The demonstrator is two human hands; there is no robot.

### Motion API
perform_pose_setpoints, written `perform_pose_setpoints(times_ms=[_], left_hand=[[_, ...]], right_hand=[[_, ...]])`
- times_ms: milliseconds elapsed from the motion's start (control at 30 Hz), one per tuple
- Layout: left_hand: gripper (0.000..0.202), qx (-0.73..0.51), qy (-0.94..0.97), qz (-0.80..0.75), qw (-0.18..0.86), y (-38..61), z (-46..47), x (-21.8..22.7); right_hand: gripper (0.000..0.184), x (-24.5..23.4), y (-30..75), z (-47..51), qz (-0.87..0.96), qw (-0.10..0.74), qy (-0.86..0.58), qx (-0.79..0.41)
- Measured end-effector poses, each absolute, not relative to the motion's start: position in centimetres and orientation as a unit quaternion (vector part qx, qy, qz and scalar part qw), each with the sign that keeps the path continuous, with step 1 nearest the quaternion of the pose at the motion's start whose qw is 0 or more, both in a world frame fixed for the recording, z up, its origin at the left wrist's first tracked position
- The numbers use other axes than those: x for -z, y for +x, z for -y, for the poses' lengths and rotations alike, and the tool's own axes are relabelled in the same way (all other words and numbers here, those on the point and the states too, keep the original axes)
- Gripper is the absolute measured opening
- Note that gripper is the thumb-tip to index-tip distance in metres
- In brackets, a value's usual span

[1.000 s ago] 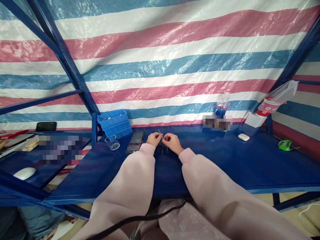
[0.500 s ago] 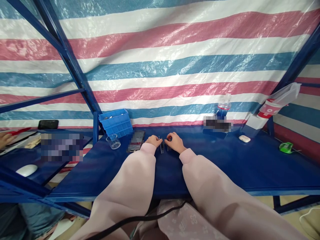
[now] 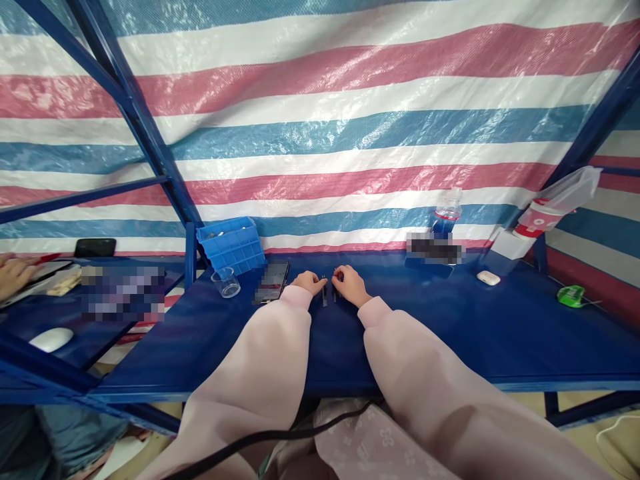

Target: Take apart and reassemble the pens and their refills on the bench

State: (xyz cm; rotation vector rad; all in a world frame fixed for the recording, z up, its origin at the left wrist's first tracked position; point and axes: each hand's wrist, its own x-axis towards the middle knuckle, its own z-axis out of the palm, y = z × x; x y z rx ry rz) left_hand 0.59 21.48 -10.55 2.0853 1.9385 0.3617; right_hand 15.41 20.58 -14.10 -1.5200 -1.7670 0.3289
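Directions are given with 12 o'clock straight ahead of the person and the clock centred on the hands. The left hand (image 3: 309, 283) and the right hand (image 3: 351, 285) rest palm-down on a blue work table (image 3: 440, 333), both with fingers loosely curled and neither fully open; whether either hand is gripping anything cannot be determined. Two slim dark tools (image 3: 324, 293) stand out between the hands, roughly parallel and just beside each other, with the fingertips of both hands close to their upper ends. They are too small to identify further. Pale pink sleeves (image 3: 295, 297) cover both forearms. At 9 o'clock, just beside the left hand, lies a smartphone (image 3: 271, 282), and beyond it stands a small clear beaker (image 3: 225, 283). A blue compartment box (image 3: 231, 247) sits at 10 o'clock, tilted against the rear of the table. At 2 o'clock stands a plastic water bottle (image 3: 447, 215). A white earbud case (image 3: 488, 278) lies at 3 o'clock, well apart from the right hand. A striped tarpaulin (image 3: 320, 133) hangs behind the table. At the far left, at 9 o'clock, a second person's hand (image 3: 15, 277) rests on a lower surface, near a white computer mouse (image 3: 51, 339).
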Motion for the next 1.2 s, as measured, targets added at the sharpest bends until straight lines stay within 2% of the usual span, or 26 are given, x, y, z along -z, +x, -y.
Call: perform_pose_setpoints(times_ms=[400, 1200], left_hand=[[0.031, -0.12, 0.728, -0.661, 0.135, 0.62, -21.46, 10.5], [0.028, -0.105, 0.731, -0.66, 0.138, 0.63, -21.15, 10.03]], right_hand=[[0.007, 14.46, 15.57, -21.0, 0.672, 0.402, -0.61, -0.121], [0.008, 14.73, 15.59, -21.22, 0.674, 0.385, -0.616, -0.134]])
